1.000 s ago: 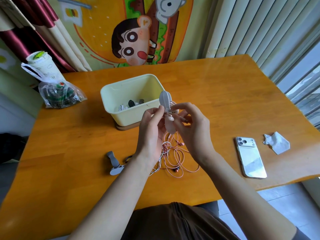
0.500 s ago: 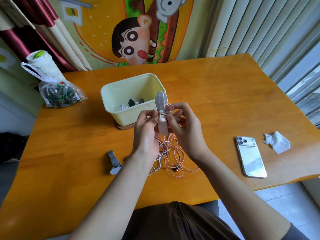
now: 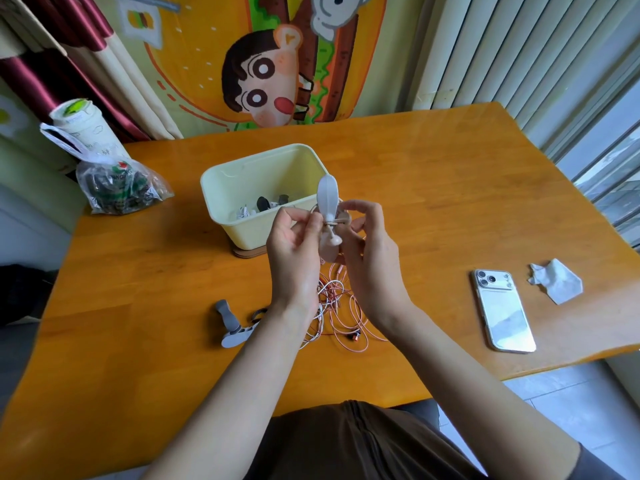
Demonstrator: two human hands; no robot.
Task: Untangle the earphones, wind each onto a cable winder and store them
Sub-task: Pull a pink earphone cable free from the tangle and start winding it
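A pale grey cable winder (image 3: 327,199) stands upright between my hands above the table, a few turns of pink cable round its narrow waist. My left hand (image 3: 294,251) pinches the winder at that waist. My right hand (image 3: 367,251) pinches the pink cable beside it. Below them a tangle of pink and white earphone cables (image 3: 337,317) lies on the table, and the pink cable runs up from it to the winder. A second grey winder (image 3: 232,323) lies left of the tangle. The cream storage box (image 3: 249,233) behind holds wound earphones.
A white phone (image 3: 502,310) lies face down at the right, with a crumpled tissue (image 3: 556,280) beyond it. A plastic bag (image 3: 117,187) and a paper cup (image 3: 78,123) sit at the table's far left corner. Curtains and blinds stand behind the table.
The winder has turned upright and edge-on between my hands, and a pink loop now sits round its waist. Both hands have shifted slightly left.
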